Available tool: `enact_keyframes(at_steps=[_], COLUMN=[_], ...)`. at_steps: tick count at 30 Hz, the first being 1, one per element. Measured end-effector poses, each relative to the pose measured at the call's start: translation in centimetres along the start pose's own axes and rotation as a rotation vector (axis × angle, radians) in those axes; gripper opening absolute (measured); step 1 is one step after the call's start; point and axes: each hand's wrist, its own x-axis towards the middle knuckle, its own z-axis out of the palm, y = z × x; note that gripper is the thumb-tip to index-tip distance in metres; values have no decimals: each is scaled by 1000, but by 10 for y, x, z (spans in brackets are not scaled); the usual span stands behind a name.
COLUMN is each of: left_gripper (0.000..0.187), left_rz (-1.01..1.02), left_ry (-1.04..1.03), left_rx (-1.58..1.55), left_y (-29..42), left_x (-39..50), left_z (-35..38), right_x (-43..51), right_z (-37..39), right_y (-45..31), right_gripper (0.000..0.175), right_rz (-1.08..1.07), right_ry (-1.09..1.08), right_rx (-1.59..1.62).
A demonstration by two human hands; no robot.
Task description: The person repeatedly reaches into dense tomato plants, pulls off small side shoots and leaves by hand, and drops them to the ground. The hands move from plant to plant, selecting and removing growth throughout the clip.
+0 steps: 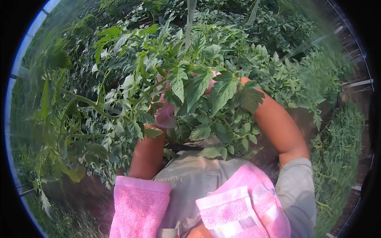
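Both my arms reach in among tomato plants (199, 86) in front of me. My left hand (160, 104), in a pink glove, is partly behind leaves at the centre left. Leaves also cover most of my right hand (211, 83), where only patches of pink show. The hands are close together around a leafy tomato stem (146, 93). What the fingers do is hidden. A pale twine or plastic strip (190, 25) runs up from the foliage at the top centre.
A thick bent stem (92, 104) stands out at the left. More tomato foliage (336, 157) borders a soil strip at the right. A second pale strip (297, 47) slants at the upper right. A pink towel (235, 205) hangs over my shirt.
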Motion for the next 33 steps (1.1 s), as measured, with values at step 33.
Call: enact_keyframes(at_steps=[33], left_gripper=[46], left_rz=[993], left_ry=[552], left_rx=[1039], left_y=[-52], left_x=[-52], left_z=[115], right_x=[-312], right_z=[22], right_y=[351], right_gripper=[49], right_rz=[388], right_ry=[568], right_rx=[-43])
